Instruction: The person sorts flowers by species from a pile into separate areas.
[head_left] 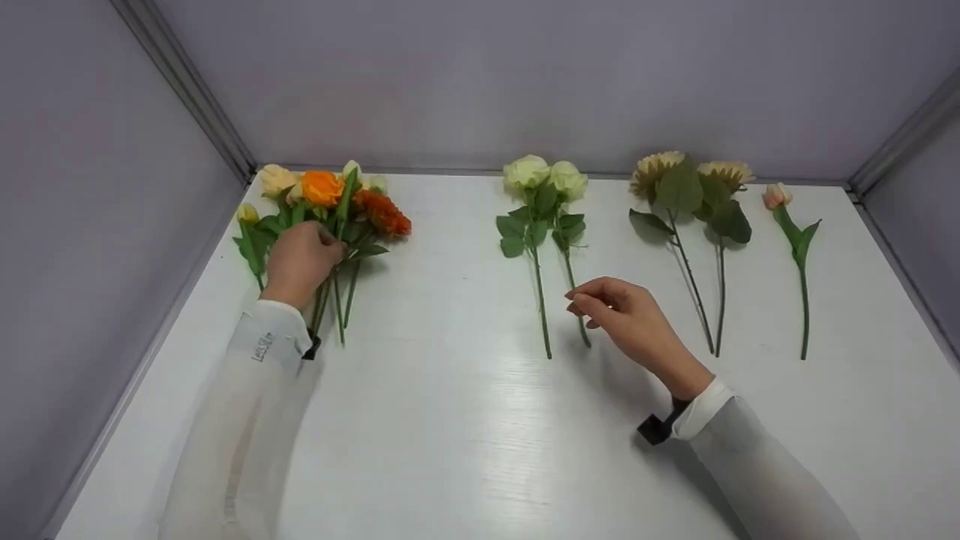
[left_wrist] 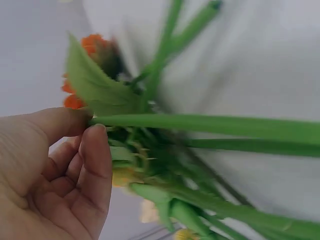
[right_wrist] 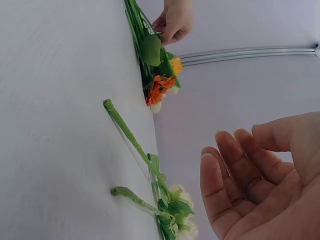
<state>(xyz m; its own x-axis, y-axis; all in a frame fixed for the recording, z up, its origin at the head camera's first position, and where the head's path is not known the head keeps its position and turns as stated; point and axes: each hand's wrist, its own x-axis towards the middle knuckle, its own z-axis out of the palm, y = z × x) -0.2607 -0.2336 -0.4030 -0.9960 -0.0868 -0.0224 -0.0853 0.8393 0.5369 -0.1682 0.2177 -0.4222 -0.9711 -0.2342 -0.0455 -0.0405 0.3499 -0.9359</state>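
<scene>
At the back left of the table, my left hand [head_left: 300, 259] is over a heap of flowers and pinches a smooth green flower stem [left_wrist: 200, 124] between thumb and forefinger. A pale bud with a long green leaf [head_left: 346, 204] rises just above those fingers. Around it lie an orange flower [head_left: 322, 187], a rust-red flower [head_left: 386, 212], a cream flower [head_left: 276, 180] and a yellow bud [head_left: 247, 213]. My right hand [head_left: 626, 319] hovers with loosely bent fingers, holding nothing, near the lower stems of two pale green-white roses [head_left: 527, 172].
Right of the roses lie two cream flowers with dark leaves [head_left: 679, 187], heads toward the back wall. A pink tulip [head_left: 804, 247] lies farther right. Grey panels [head_left: 525, 82] enclose the white table [head_left: 450, 420] at the back and sides.
</scene>
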